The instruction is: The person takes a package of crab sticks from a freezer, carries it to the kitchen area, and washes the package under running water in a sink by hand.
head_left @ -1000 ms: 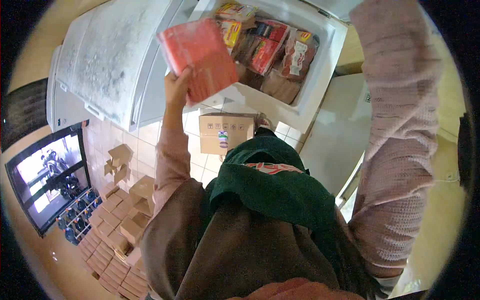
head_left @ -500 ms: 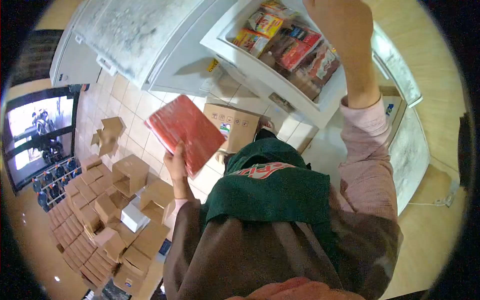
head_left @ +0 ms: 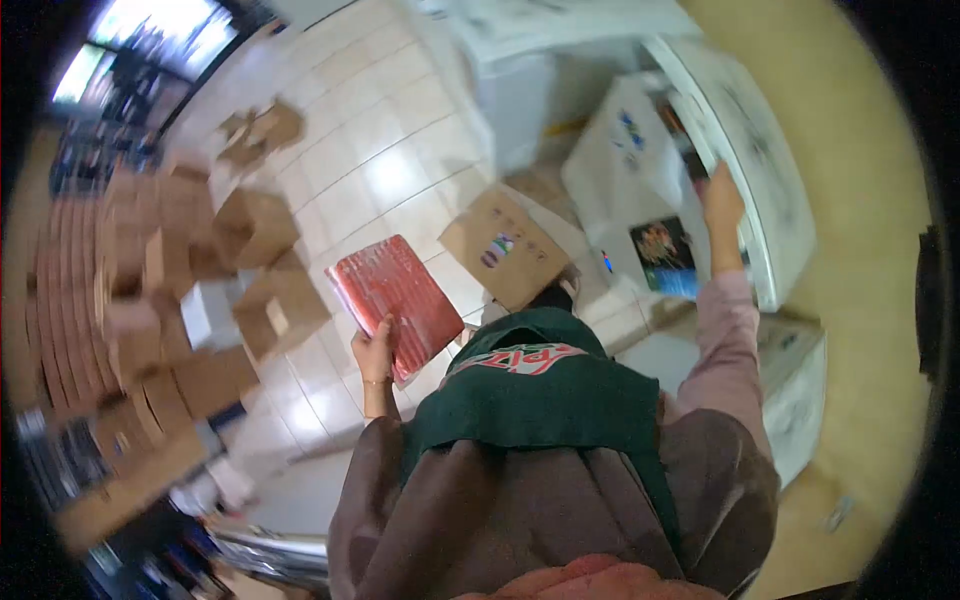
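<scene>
My left hand (head_left: 375,355) grips the lower left edge of a flat, red, plastic-wrapped frozen pack (head_left: 402,300) with ribbed lines and a frosty surface. The pack is held out over the tiled floor. On the right, my right hand (head_left: 725,205) is closed on the front edge of a white chest freezer's lid (head_left: 765,170). That lid stands partly lowered over the freezer body (head_left: 620,160), and a narrow gap shows dark contents that I cannot make out. A picture label and small stickers mark the freezer's front.
A cardboard box (head_left: 505,250) sits on the floor before the freezer. Another white freezer (head_left: 520,90) stands beyond it. Several open cartons (head_left: 255,225) and stacked brown boxes (head_left: 70,300) fill the left side. Torn cardboard (head_left: 262,132) lies on the tiles.
The freezer lid has come down from wide open, covering most of the packs inside. My right hand has lowered with its edge. My left hand still holds the red pack; my view has turned.
</scene>
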`<state>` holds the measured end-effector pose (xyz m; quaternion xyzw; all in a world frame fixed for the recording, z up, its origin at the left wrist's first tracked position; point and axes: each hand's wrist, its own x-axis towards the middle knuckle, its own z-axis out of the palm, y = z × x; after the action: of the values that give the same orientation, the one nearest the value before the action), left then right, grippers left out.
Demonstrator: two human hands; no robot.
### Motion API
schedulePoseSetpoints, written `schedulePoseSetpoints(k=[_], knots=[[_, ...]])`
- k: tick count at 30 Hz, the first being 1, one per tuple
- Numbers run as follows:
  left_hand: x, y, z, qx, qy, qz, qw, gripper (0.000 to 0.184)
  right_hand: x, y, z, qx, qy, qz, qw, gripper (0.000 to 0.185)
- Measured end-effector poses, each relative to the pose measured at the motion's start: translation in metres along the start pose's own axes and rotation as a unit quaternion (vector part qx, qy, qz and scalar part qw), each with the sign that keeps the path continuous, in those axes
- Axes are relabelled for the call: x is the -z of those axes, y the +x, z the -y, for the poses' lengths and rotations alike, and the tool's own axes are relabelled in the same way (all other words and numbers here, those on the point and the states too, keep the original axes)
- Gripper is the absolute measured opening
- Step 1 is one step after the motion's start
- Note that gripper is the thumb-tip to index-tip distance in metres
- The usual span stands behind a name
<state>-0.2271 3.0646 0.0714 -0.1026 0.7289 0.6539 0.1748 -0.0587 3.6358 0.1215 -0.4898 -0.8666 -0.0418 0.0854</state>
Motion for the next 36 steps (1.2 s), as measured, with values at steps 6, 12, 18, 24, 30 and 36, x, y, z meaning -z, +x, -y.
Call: schedulePoseSetpoints(k=[6, 12, 18, 24, 30, 36], knots=[[0.157, -0.06, -0.006, 0.028, -0.078, -0.126, 0.989, 0.023, -0.132, -0.028, -0.06, 0.111, -0.148, -0.004, 0.983, 0.037], [0.273, -0.123, 0.048, 0.047, 0.091, -0.39, 0.915, 0.033, -0.142, 0.0, 0.079, 0.225, -0.247, 0.143, 0.932, 0.036], [0.311, -0.143, 0.041, 0.105, 0.019, -0.502, 0.858, 0.034, -0.133, -0.032, 0.212, 0.372, -0.137, 0.225, 0.89, 0.037], [0.309, -0.127, 0.038, 0.158, -0.038, -0.533, 0.83, 0.037, -0.178, -0.118, 0.372, 0.524, -0.013, 0.333, 0.784, 0.039], [0.33, -0.073, 0.031, 0.118, -0.016, -0.579, 0.807, 0.039, -0.216, -0.212, 0.581, 0.643, 0.072, 0.426, 0.632, 0.041], [0.367, -0.038, -0.013, 0.139, -0.148, -0.558, 0.804, 0.036, -0.078, -0.381, 0.762, 0.506, 0.169, 0.706, 0.466, 0.051]])
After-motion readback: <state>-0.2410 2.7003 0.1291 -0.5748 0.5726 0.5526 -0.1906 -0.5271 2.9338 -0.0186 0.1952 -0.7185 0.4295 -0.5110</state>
